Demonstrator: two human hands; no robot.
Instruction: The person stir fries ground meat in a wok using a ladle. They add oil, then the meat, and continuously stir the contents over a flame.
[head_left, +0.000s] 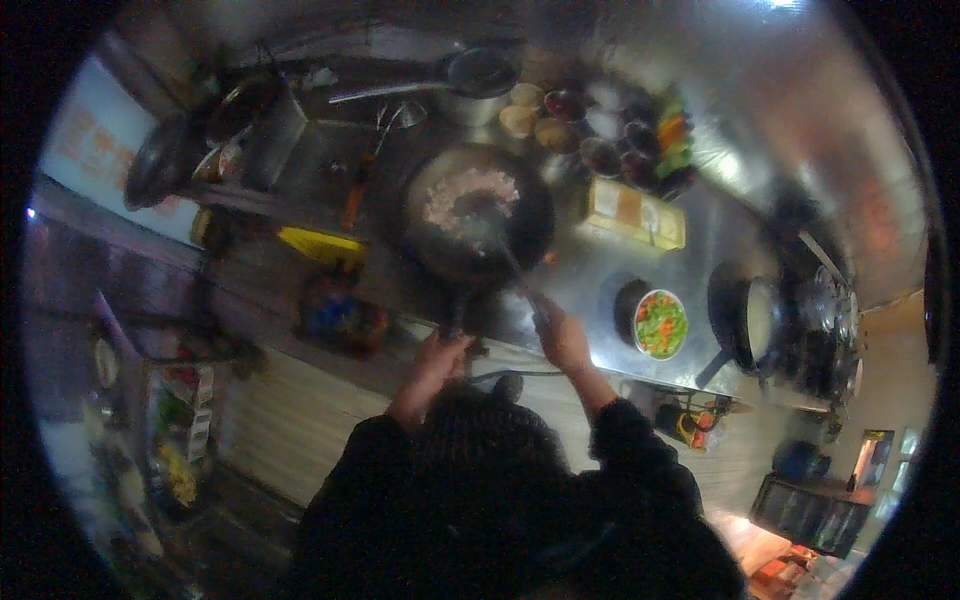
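Observation:
My left hand (442, 356) grips the handle of a dark wok (536, 217) at the stove. In the wok lie pale pinkish pieces of food (457, 196), perhaps meat, heaped along its far side. My right hand (561, 334) is closed round the handle of a cooking utensil (516, 266), whose head reaches into the wok; blur hides its exact shape. To the right of that hand, a round bowl of chopped green and orange vegetables (661, 325) stands on the metal counter.
Seasoning bowls (556, 135) stand beyond the wok, with a yellowish rectangular container (636, 214) nearer. A large ladle (480, 73) lies at the back. Pans (731, 322) sit on the right. A yellow object (322, 247) lies left of the wok.

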